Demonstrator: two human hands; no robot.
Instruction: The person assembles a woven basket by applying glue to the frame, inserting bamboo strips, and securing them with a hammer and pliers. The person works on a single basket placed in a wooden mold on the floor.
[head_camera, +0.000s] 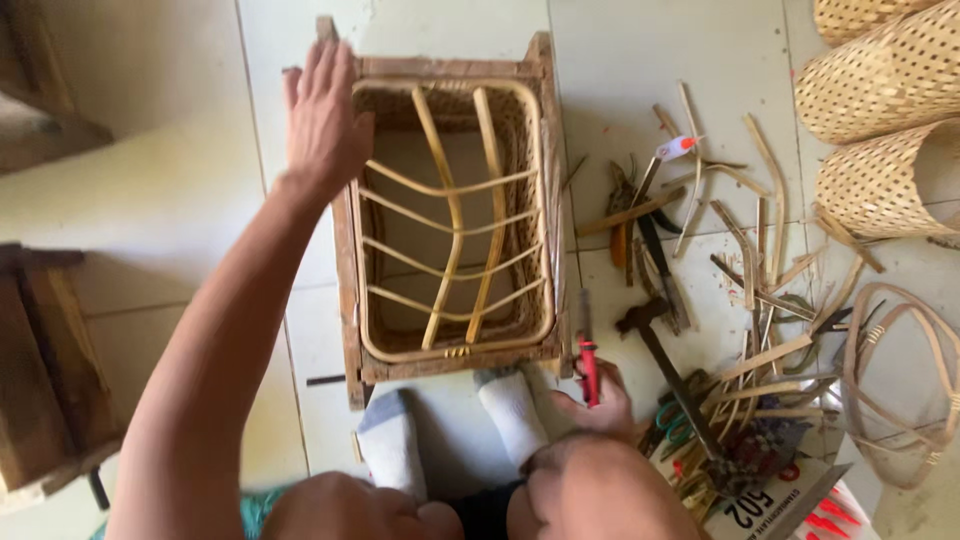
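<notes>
A rectangular wooden frame (347, 270) lies on the tiled floor with a woven rattan basket (530, 150) set inside it; curved cane ribs cross its bottom. My left hand (322, 115) rests flat, fingers apart, on the frame's far left corner. My right hand (592, 405) is closed around a red-handled tool (587, 350) near the frame's near right corner, its metal tip pointing up along the frame's right side. My two feet in grey-and-white socks (510, 410) sit just below the frame.
Loose cane strips and offcuts (760, 270), a hammer (660, 345), a knife and scissors (672, 420) litter the floor on the right. Woven basket shades (880, 80) stand top right, cane hoops (905, 385) at the right edge. Wooden furniture (40, 350) stands left.
</notes>
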